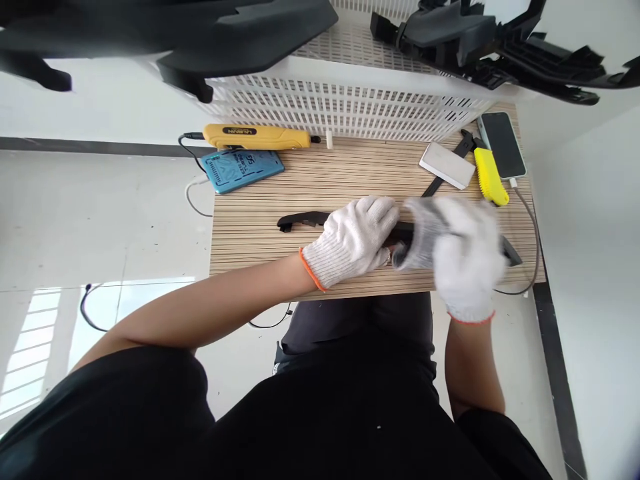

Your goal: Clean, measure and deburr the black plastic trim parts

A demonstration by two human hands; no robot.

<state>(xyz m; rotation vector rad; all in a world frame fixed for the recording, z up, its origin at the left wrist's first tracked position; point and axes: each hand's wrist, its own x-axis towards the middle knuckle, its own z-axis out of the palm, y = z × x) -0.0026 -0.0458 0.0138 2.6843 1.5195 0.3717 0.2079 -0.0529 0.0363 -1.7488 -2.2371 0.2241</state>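
Observation:
A long, slim black plastic part (309, 219) lies crosswise near the front edge of the wood-striped table. My left hand (353, 239), in a white knitted glove with an orange cuff, is closed around its middle. On its right stretch, my gloved right hand (467, 253) presses a grey cloth (423, 233) wrapped about the part; motion blurs this hand and the cloth. The part's left tip sticks out past my left glove, and its grey-looking right tip shows beyond my right glove. Both gloves and the cloth hide the rest of it.
A white perforated basket (320, 100) holding large black plastic parts (450, 37) overhangs the table's back. At left are a yellow corded tool (257, 137) and a blue case (243, 170). A white block (447, 165), a yellow brush (490, 177) and a cabled phone (503, 143) sit at right.

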